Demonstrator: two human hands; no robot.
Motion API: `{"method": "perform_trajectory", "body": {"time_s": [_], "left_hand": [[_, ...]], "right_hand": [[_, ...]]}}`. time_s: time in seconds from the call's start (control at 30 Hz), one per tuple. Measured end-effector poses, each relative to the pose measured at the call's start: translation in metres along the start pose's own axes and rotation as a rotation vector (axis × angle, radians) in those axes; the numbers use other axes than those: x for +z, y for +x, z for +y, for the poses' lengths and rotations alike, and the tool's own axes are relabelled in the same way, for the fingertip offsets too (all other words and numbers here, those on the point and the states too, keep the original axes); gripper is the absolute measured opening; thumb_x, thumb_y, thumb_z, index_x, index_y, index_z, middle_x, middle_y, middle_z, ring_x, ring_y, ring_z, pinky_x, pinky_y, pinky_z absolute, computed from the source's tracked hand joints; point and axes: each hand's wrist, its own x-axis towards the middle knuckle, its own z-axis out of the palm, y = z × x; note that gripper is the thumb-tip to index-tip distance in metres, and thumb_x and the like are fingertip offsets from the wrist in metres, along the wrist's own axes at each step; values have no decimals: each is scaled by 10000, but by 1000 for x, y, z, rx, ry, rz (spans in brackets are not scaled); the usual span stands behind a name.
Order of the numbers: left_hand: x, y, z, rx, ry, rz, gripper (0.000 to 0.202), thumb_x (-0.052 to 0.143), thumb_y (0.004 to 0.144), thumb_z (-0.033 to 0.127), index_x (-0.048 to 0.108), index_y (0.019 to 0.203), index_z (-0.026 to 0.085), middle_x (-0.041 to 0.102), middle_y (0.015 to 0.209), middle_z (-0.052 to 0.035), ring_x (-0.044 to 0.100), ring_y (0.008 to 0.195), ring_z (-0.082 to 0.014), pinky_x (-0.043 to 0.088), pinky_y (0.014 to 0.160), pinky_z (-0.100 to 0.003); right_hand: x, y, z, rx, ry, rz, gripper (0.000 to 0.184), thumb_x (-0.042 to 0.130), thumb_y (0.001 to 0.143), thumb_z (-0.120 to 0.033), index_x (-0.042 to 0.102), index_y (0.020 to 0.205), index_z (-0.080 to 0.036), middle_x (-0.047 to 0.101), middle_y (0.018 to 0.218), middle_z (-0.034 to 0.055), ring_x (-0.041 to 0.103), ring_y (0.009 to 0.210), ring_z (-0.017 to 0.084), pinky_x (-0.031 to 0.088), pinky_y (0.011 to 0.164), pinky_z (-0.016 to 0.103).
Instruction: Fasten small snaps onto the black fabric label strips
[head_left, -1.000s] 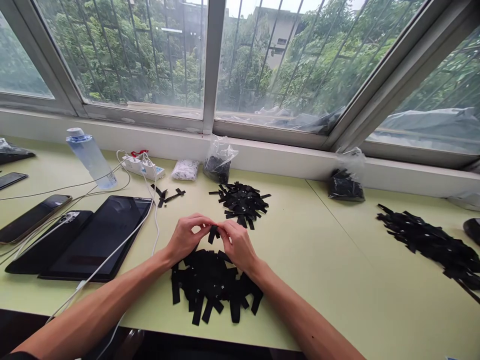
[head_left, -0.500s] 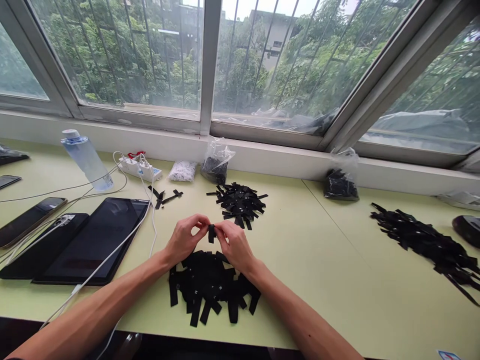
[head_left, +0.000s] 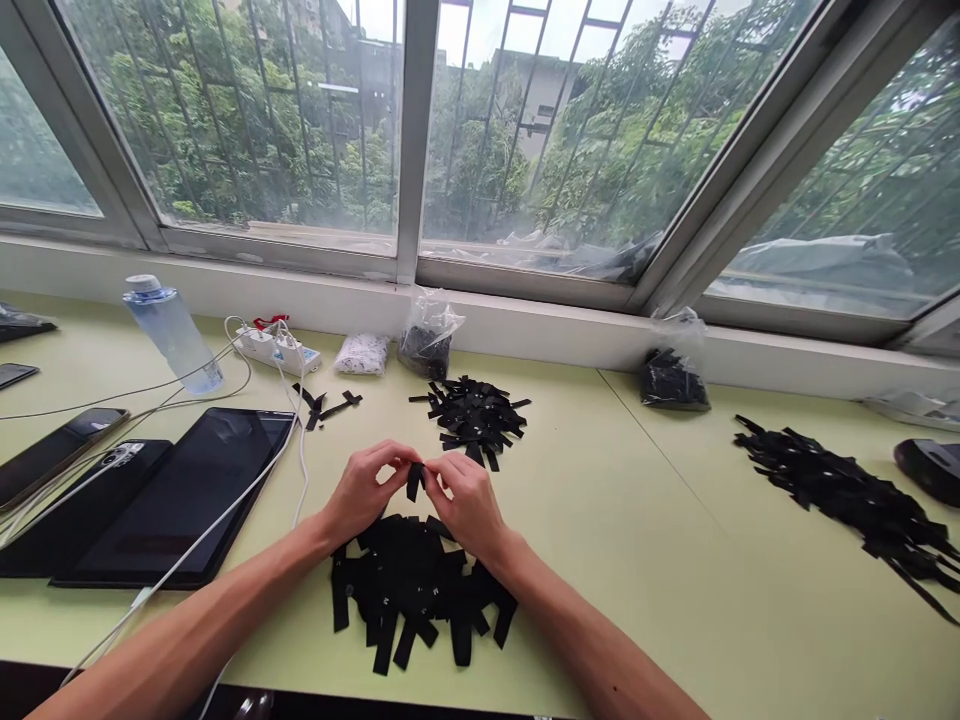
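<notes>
Between my two hands hangs a short black fabric strip (head_left: 415, 482), pinched near its top by the fingertips of both. My left hand (head_left: 366, 488) grips it from the left, and my right hand (head_left: 466, 500) from the right, thumbs and forefingers almost meeting. Just below the hands lies a large heap of black strips (head_left: 416, 580), some with small white marks. Beyond the hands is a smaller pile of similar strips (head_left: 480, 415). My fingers cover the top of the held strip.
Left are a tablet (head_left: 191, 500), phones, white cables, a tilted-looking water bottle (head_left: 172, 335) and a power strip (head_left: 277, 350). Along the sill stand a white packet (head_left: 361, 354) and clear bags of black pieces (head_left: 425, 345) (head_left: 673, 375). Another strip pile (head_left: 847, 485) lies right.
The held strip has turned, its lower end now slanting slightly left instead of hanging straight. Both hands keep their pinch. The whole view has shifted a little.
</notes>
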Motion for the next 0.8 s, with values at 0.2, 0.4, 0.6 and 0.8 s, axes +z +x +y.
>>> {"method": "perform_trajectory", "body": {"time_s": [0.2,0.4,0.6,0.8], "left_hand": [[0,-1,0,37,26,-10,166,541,954,169,675,1043,209,697,966,-45,651,856,-154,548,809,-305],[-4,1,3,67,8,-9,121,594,952,212,712,982,212,689,868,-43,633,802,-158,531,769,-303],[-3,0,0,36,-31,10,144,575,964,227,715,985,203,702,935,-63,653,861,-173,538,799,-322],[-3,-1,0,32,-29,6,141,583,949,200,714,1000,209,694,909,-50,659,803,-154,542,768,-295]], "right_hand": [[0,0,1,-1,-40,-12,167,502,973,-163,632,883,-217,656,776,34,585,715,175,438,707,307],[2,-1,1,3,-41,-12,172,509,954,-145,609,833,-215,628,736,21,554,684,168,416,682,301],[1,-1,0,40,6,6,180,539,980,-210,606,813,-219,637,726,8,569,696,165,435,716,312],[1,0,-4,40,53,73,96,547,970,-199,612,1030,-238,691,888,33,624,775,189,474,776,352]]}}
